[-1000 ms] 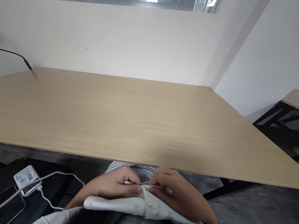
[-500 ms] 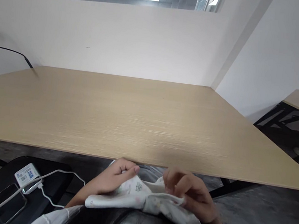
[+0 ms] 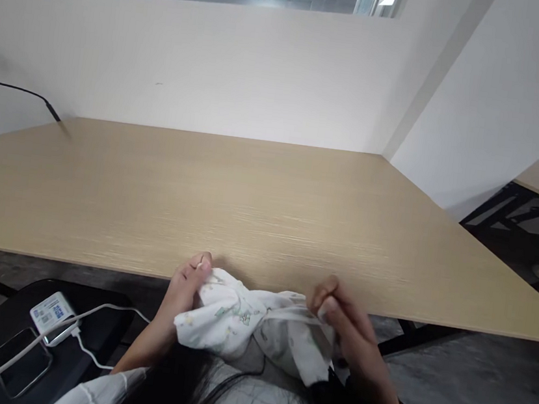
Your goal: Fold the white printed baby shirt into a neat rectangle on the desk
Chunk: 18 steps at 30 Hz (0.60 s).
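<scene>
A white cloth (image 3: 229,315) with a small green and yellowish print is stretched between my hands at the table's near edge. It is crumpled and gathered in the middle; whether it is a garment I cannot tell. My left hand (image 3: 185,288) pinches its upper left corner between thumb and fingers. At the other end, my right hand (image 3: 346,319) has its fingers curled closed on the cloth's right edge. The lower part of the cloth hangs in front of my body, above my lap.
The wooden table (image 3: 249,206) spans the view and ends at a white partition (image 3: 246,71). To the left, a black chair (image 3: 89,311) bears a white boxy device (image 3: 53,316) with a white cable (image 3: 19,355). A black cable (image 3: 22,90) reaches the table's far left corner.
Both hands have risen from below the table edge to its level, carrying the cloth upward. My left hand has moved left, and the cloth's upper edge now overlaps the table edge.
</scene>
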Available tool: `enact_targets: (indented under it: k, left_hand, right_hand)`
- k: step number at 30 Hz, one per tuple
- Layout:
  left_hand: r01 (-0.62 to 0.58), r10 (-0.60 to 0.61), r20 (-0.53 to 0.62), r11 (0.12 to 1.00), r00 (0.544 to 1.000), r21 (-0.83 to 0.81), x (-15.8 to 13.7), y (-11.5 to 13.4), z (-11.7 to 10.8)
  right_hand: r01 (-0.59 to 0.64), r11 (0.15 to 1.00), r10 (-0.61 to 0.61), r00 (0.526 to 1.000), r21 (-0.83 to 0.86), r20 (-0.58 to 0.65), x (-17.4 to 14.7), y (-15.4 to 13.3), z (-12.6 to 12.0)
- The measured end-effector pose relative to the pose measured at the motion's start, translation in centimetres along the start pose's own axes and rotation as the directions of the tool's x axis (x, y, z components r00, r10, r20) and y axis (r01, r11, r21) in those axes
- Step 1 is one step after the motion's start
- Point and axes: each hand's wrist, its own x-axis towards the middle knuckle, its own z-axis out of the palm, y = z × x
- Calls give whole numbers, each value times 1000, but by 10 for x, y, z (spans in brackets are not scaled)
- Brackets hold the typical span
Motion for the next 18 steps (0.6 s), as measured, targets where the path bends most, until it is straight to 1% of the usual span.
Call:
enact_targets:
  k: [1,3,5,7,9,12,13,14,16,18]
  left_hand:
    - [-31,29,27,996,999,83,-1,0,-1]
    - [-86,67,89,968,994,234,-2,0,-3]
    - [-134,92,136,930,986,343,-1,-1,-4]
    - [-187,130,160,885,978,427,1,-1,-5]
    - [-248,171,197,831,966,498,3,-1,-6]
    - [-325,208,263,760,942,562,3,-1,-6]
    - [-341,214,278,744,936,575,3,-1,-6]
    - [-353,220,288,734,932,580,2,-1,-5]
    - [-393,248,319,731,915,557,-1,-2,-2]
    - [-456,276,391,729,878,510,-3,-5,3]
  right_hand:
    - [4,990,8,997,-143,82,1,-4,2]
    - [61,923,39,968,-380,249,4,-8,7]
    - [132,841,72,934,-525,351,7,-7,12]
    - [183,769,70,929,-613,364,10,-2,17]
    - [199,703,54,943,-683,330,13,5,21]
    - [228,629,-37,964,-743,264,15,14,26]
    - [245,632,-90,965,-736,245,16,15,27]
    - [262,657,-147,964,-707,221,17,15,28]
    - [272,757,-224,962,-593,156,19,13,30]
    - [235,859,-221,972,-454,85,21,8,34]
